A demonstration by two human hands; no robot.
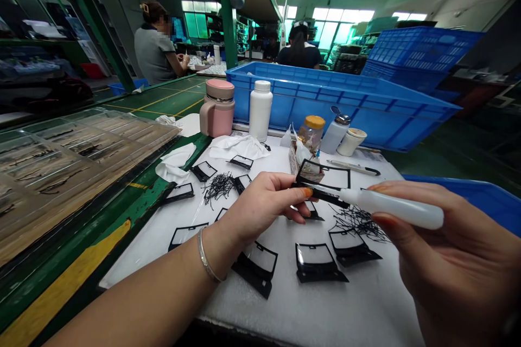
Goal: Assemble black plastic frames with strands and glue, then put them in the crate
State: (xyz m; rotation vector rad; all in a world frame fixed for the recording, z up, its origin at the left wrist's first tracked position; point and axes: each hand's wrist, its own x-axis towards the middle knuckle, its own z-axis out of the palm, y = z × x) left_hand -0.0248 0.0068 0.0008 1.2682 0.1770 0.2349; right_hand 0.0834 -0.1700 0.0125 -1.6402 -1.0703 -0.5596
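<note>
My left hand (264, 203) pinches a black plastic frame with a clear window (340, 176), lifted above the white work surface (268, 314). In my right hand (443, 249) is a white squeeze bottle with a thin nozzle (401, 209), lying nearly level. Its tip points at the lower bar of the frame, close to my left thumb; whether it touches, I cannot tell. Several similar black frames (319, 263) lie below and around my hands. A pile of thin black strips (360, 222) sits behind the bottle, and another pile (220, 187) lies to the left.
Along the back stand a pink mug (220, 111), a white bottle (260, 111), a jar with a yellow lid (311, 133) and a pump bottle (336, 133). Behind them is a large blue crate (345, 103). A divided tray (61, 162) is at left. Two people sit farther off.
</note>
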